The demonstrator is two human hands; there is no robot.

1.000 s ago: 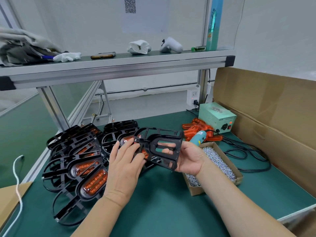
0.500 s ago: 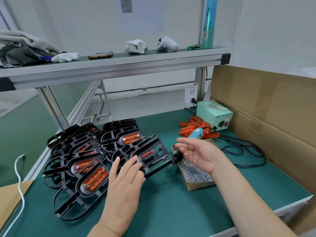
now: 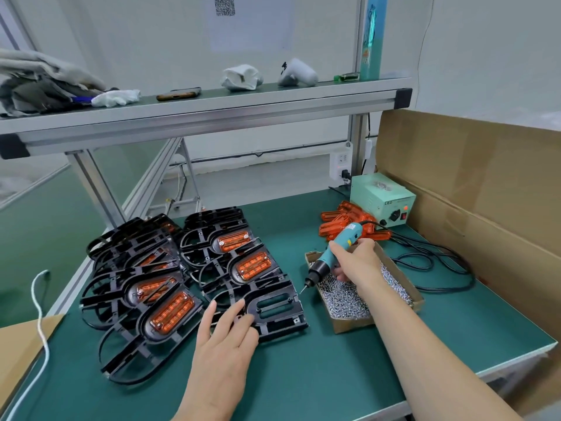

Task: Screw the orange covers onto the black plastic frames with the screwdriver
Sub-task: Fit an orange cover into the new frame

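An empty black plastic frame [image 3: 274, 311] lies flat on the green mat, its cover slot bare. My left hand [image 3: 224, 344] rests on its near left part with straight fingers. My right hand [image 3: 353, 262] grips the teal electric screwdriver [image 3: 334, 253], tip down just left of the screw box [image 3: 349, 325]. A pile of loose orange covers [image 3: 340, 221] lies behind the screwdriver. To the left, several black frames with orange covers fitted [image 3: 170, 311] overlap in rows.
A green power supply box [image 3: 382, 202] stands at the back right, with black cables [image 3: 431, 265] looping on the mat. A large cardboard sheet [image 3: 473, 189] walls the right side. An aluminium shelf [image 3: 212, 107] spans overhead. White cord [image 3: 39, 311] and cardboard lie at left.
The empty frame went from both hands down onto the mat beside the finished ones. My right hand let go of it and picked up the screwdriver over the screw box.
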